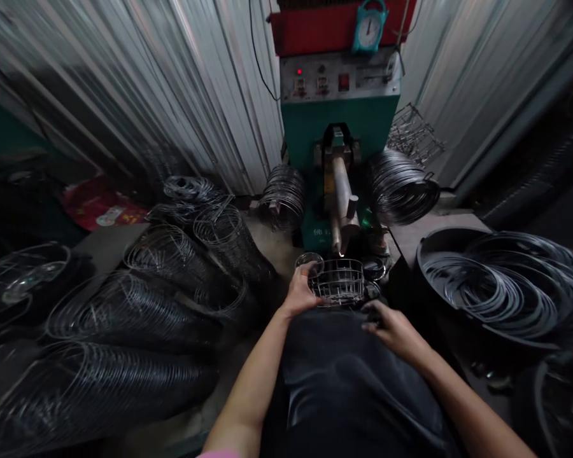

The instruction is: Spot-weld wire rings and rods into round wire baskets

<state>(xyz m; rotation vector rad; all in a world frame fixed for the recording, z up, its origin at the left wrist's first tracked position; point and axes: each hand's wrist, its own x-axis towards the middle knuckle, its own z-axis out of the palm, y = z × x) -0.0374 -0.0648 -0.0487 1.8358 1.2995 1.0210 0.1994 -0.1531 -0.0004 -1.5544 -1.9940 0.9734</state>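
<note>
A small round wire basket [340,282] is in my left hand [302,291], whose thumb and fingers grip its left side. By those fingertips shows a wire ring [309,261]; whether it is part of the basket I cannot tell. Just beyond the basket, the metal electrode tip [337,247] of a green spot-welding machine [339,111] points down. My right hand [386,324] hovers right of the basket and apart from it, fingers bent and spread, with nothing visible between them. Its dark fingertips are slightly blurred.
Tall stacks of wire rings [124,312] crowd the left side. Coils of wire rings hang left [281,197] and right [401,186] of the machine. A black tub [423,254] with loose rings stands on the right. Overhead is a teal clock [368,27]; a dark apron [353,375] covers my lap.
</note>
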